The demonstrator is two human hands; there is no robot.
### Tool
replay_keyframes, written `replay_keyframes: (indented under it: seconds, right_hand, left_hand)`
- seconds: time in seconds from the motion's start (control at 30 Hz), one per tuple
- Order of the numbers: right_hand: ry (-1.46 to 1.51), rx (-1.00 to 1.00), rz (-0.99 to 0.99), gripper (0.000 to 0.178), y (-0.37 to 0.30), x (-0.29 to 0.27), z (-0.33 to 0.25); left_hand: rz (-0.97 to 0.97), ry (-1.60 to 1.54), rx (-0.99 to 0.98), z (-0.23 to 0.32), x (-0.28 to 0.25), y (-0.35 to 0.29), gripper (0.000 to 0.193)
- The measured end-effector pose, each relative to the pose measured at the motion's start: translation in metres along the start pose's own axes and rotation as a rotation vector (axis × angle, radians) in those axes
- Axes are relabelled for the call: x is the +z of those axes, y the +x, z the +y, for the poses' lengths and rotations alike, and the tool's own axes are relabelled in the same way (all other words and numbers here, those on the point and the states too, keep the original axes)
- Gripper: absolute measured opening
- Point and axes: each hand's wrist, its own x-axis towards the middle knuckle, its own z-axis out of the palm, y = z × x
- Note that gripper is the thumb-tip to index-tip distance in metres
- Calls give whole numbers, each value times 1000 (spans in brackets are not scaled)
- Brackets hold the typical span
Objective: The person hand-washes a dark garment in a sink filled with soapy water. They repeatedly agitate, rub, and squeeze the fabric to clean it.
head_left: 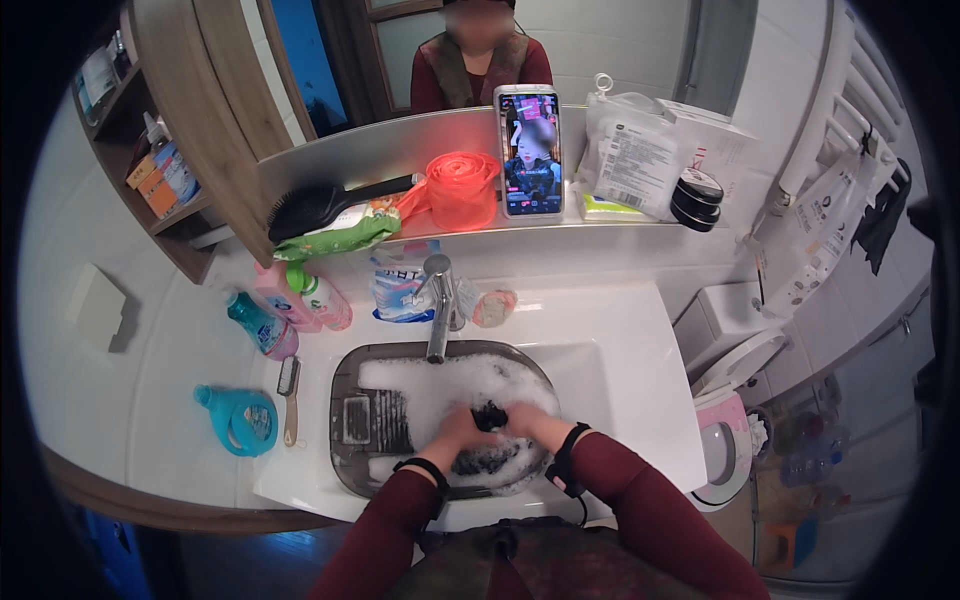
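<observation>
Over the suds in a grey see-through washbasin (343, 450), both my hands hold a wet black cloth (490, 416) between them. My left hand (462, 430) is closed on its left side and my right hand (528, 421) grips the right side. The fingers are partly blurred and foamy. More dark fabric (484, 460) lies in the soapy water just below. A ribbed washboard part (392, 420) is built into the basin's left side. The basin sits in the white sink (640, 400), under a chrome tap (438, 310).
Left of the basin are a wooden-handled brush (290, 400), a teal jug (240, 420) and several bottles (262, 325). Above the tap, a shelf (400, 240) carries a hairbrush (320, 205), an orange-red roll (462, 190), a lit phone (530, 152) and packages. A toilet (722, 450) stands at right.
</observation>
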Motion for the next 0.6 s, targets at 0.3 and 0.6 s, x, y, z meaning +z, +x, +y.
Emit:
replay_keyframes:
  seconds: [0.3, 0.6]
  right_hand:
    - [-424, -870, 526, 33, -67, -38, -38]
    - [-151, -587, 416, 76, -120, -20, -50]
  left_hand:
    - [-138, -349, -76, 22, -62, -69, 129]
    - [64, 278, 93, 20, -17, -115, 109]
